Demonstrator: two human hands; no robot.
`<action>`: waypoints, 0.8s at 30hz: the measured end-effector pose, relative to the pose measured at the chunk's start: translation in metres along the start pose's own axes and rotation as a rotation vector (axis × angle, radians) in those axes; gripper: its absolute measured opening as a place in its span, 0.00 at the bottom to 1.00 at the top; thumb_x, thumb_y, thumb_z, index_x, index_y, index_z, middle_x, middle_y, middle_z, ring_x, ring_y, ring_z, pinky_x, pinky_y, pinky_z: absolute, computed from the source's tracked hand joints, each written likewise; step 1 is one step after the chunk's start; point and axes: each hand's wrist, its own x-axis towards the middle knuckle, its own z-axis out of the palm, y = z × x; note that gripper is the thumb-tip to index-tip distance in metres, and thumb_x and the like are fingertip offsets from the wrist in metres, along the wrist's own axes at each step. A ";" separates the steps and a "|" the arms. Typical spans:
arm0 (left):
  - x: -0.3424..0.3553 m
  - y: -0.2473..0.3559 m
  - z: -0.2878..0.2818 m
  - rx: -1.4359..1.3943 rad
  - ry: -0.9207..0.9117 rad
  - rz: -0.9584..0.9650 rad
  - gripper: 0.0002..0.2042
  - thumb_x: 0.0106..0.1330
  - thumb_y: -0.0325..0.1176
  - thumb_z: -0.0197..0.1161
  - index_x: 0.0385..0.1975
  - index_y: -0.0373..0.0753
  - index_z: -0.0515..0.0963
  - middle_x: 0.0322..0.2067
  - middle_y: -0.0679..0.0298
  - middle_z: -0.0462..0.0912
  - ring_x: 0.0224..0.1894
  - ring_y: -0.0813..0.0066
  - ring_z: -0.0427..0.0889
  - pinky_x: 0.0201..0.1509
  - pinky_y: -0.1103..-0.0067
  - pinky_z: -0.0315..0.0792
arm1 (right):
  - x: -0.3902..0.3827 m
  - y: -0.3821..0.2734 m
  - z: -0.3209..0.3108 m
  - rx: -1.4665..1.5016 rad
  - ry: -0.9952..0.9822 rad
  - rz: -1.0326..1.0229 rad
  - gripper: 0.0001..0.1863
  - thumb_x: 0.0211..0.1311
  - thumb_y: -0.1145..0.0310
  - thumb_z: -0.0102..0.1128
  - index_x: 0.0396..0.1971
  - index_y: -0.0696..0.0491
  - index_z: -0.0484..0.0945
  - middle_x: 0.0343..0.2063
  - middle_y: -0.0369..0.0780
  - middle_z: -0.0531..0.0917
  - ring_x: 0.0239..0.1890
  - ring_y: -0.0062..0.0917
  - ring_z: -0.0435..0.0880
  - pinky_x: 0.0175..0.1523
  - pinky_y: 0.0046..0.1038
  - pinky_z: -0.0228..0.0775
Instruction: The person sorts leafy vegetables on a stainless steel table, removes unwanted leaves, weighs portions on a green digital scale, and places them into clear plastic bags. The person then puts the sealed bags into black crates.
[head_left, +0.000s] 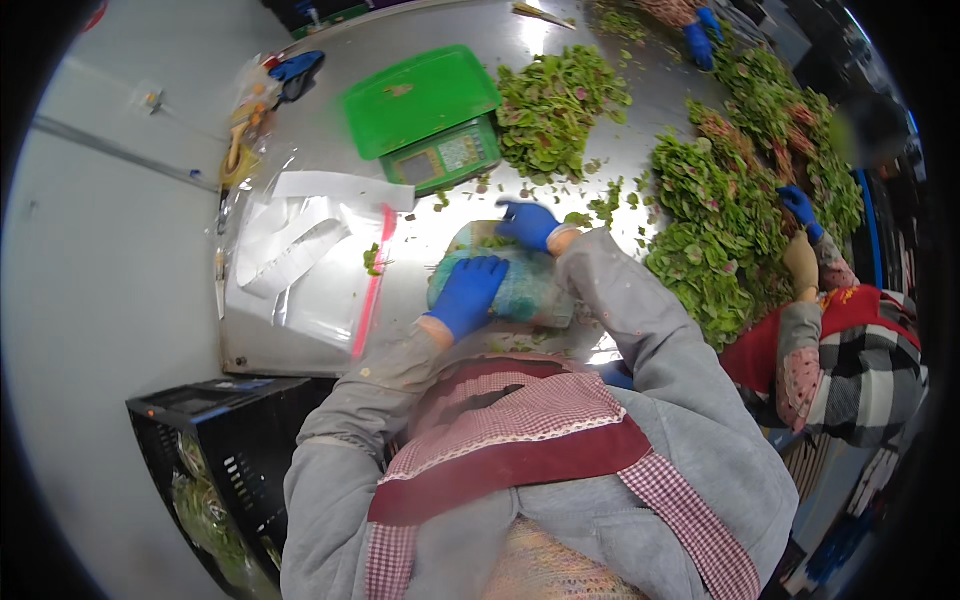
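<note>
A clear plastic bag of leafy greens (545, 303) lies on the metal table in front of me, its far end crumpled flat. My left hand (470, 294), in a blue glove, rests on the bag's left part with fingers stretched over it. At the bag's far end is my right hand (531, 224), also blue-gloved, its index finger reaching left and apart from the others. Its fingertips are slightly blurred, and I cannot tell whether they touch the film. Loose leaves lie around both hands.
Beyond the bag stands a scale (440, 160) with a green tray (425, 98), beside a heap of greens (560, 108). Empty clear bags (300, 250) and white paper strips lie left. A co-worker (850, 340) handles bunches (710, 230) at right. A black crate (235, 460) stands lower left.
</note>
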 end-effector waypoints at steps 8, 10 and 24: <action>0.000 -0.004 0.016 -0.021 0.078 0.042 0.37 0.43 0.33 0.70 0.58 0.35 0.67 0.49 0.53 0.73 0.51 0.55 0.73 0.56 0.64 0.66 | 0.026 -0.013 -0.019 -0.311 -0.360 0.031 0.20 0.52 0.51 0.61 0.34 0.52 0.84 0.34 0.47 0.85 0.39 0.42 0.83 0.48 0.38 0.74; 0.001 -0.003 0.023 -0.040 0.096 0.041 0.36 0.43 0.33 0.70 0.58 0.35 0.67 0.49 0.53 0.73 0.51 0.55 0.73 0.56 0.65 0.66 | 0.005 0.008 -0.006 -0.154 -0.283 -0.293 0.17 0.56 0.56 0.58 0.36 0.54 0.82 0.39 0.50 0.83 0.41 0.43 0.82 0.49 0.38 0.73; 0.003 -0.026 0.033 -0.201 0.200 0.121 0.21 0.44 0.40 0.72 0.36 0.37 0.78 0.36 0.52 0.79 0.41 0.54 0.79 0.47 0.65 0.72 | -0.103 -0.086 0.023 -0.250 -0.111 -0.050 0.57 0.37 0.45 0.77 0.65 0.61 0.59 0.54 0.55 0.76 0.56 0.46 0.76 0.61 0.38 0.68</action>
